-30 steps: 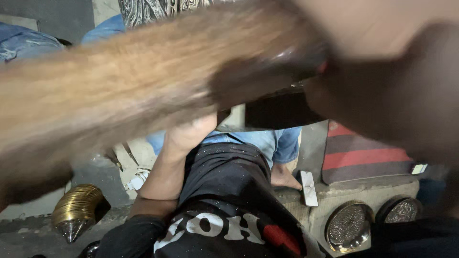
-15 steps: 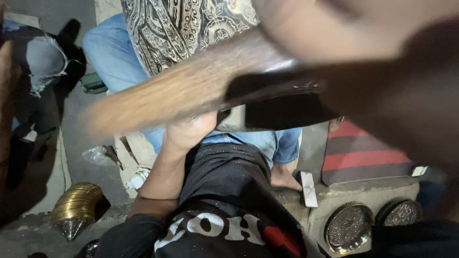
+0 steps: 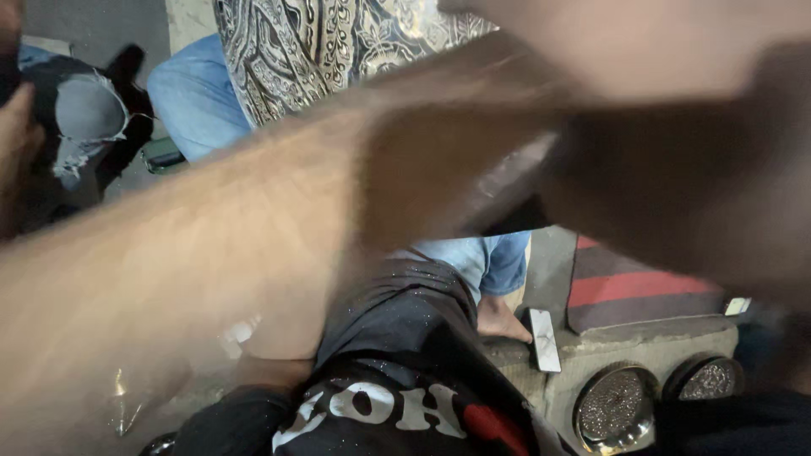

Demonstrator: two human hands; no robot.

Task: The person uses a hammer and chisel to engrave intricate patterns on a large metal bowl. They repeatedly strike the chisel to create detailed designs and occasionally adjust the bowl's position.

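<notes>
stone ledge (image 3: 676,342) | flat grey bar (image 3: 543,339) | two round embossed discs (image 3: 615,407)

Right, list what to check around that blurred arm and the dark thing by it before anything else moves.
1. Grip on the dark object: cannot tell, blur hides the hand.
2. Clear sight below: not ok, the blurred forearm crosses most of the view.
3. Bare foot: not ok, it rests right beside the pale flat bar on the stone ledge.
4. Round embossed discs: ok, both sit flat at the ledge.
5. Seated person's jeans: ok, apart from the arm.
</notes>
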